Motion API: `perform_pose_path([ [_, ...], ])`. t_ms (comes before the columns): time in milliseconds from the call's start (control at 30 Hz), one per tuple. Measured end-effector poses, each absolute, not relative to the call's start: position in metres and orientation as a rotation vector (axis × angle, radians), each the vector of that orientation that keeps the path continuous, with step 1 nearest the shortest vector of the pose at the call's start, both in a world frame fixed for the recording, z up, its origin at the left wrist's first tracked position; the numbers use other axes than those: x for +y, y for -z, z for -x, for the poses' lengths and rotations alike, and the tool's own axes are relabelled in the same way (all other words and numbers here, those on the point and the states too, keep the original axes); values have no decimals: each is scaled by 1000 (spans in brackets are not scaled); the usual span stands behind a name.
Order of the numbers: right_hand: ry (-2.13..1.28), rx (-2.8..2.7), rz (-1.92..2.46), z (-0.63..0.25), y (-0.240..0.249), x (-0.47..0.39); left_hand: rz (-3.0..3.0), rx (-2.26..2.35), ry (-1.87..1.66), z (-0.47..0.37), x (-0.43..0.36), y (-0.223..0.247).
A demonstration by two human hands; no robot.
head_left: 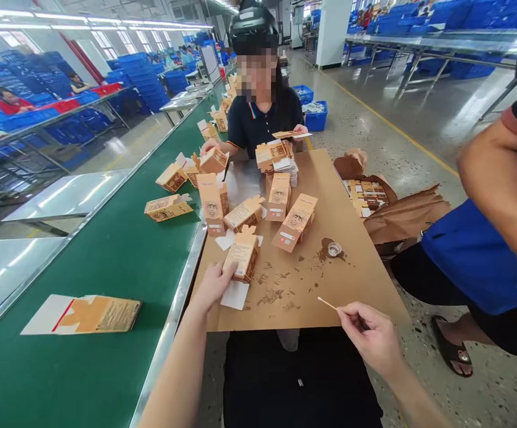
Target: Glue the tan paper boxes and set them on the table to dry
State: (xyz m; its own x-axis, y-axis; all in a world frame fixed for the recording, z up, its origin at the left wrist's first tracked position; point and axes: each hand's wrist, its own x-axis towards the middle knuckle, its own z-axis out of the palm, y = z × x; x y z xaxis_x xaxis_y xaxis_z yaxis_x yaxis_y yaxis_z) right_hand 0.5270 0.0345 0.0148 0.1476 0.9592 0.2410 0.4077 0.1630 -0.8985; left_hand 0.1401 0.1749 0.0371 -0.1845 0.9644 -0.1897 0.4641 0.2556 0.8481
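Note:
My left hand (216, 284) is at the near left of the cardboard-covered table (303, 279), its fingers on the lower end of a brown printed box (243, 255) with raised flaps. A white paper piece (235, 295) sticks out below that box. My right hand (369, 333), at the table's near right edge, pinches a thin cotton swab (327, 304) that points left. A small clear dish (334, 249) stands in a wet patch to the right. More printed boxes, among them one upright box (211, 205) and one tilted box (296, 221), stand just beyond my left hand.
A green conveyor belt (93, 255) runs along the left, with a flattened box (100, 314) and several formed boxes on it. Opposite, a person (262, 119) handles boxes. Another person (485, 238) stands at the right, beside a torn paper sack (407, 215) on the floor.

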Motion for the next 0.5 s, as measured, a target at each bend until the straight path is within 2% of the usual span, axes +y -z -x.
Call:
perform_pose_path([
  [67, -686, -1428, 1420, -529, -15, 33, -1221, 1717, -847, -143, 151, -33],
  [267, -701, -1505, 1420, -516, -10, 38, -559, 1330, -1353, -170, 80, -22],
  [500, -586, -1850, 1175, -438, 24, 48, -678, 1475, -1353, -199, 92, 3],
])
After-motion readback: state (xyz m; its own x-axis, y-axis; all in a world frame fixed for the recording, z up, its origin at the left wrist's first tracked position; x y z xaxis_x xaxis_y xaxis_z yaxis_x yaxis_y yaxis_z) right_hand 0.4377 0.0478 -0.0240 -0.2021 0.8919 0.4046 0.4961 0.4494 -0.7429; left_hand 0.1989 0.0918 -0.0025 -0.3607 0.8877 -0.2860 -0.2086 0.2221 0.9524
